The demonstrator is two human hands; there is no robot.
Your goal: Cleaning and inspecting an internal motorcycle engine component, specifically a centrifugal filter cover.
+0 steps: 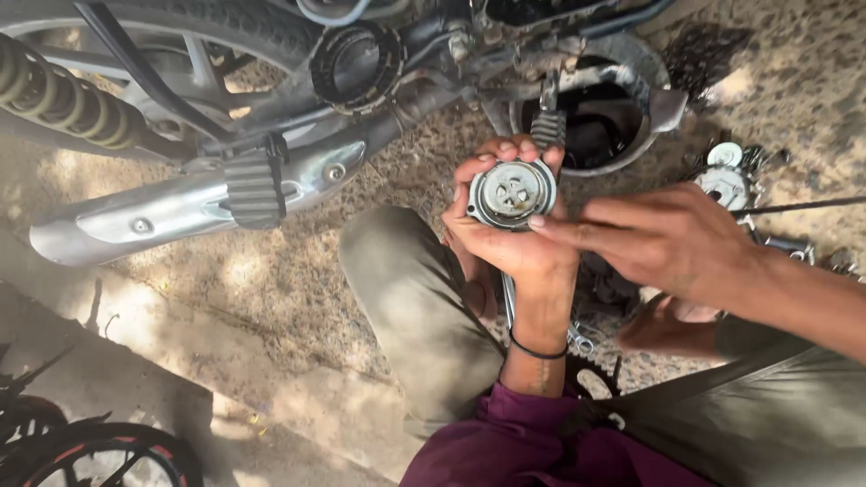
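Note:
My left hand [516, 236] is raised in front of me, fingers wrapped around a round grey metal disc-shaped part [512, 192] with a slotted centre, face toward me. My right hand [663, 239] reaches in from the right, its fingertip touching the disc's lower right edge. Both hands sit just below the motorcycle's open round engine housing [591, 113] and a black footpeg [548, 126]. A black band circles my left wrist.
A motorcycle stands across the top: chrome exhaust [194, 203], coil shock spring [63, 99], rear tyre, a ribbed footrest [254, 188]. Loose metal discs and parts [726, 176] lie on gravel at right. A chain [586, 338] lies by my knee. A concrete kerb runs lower left.

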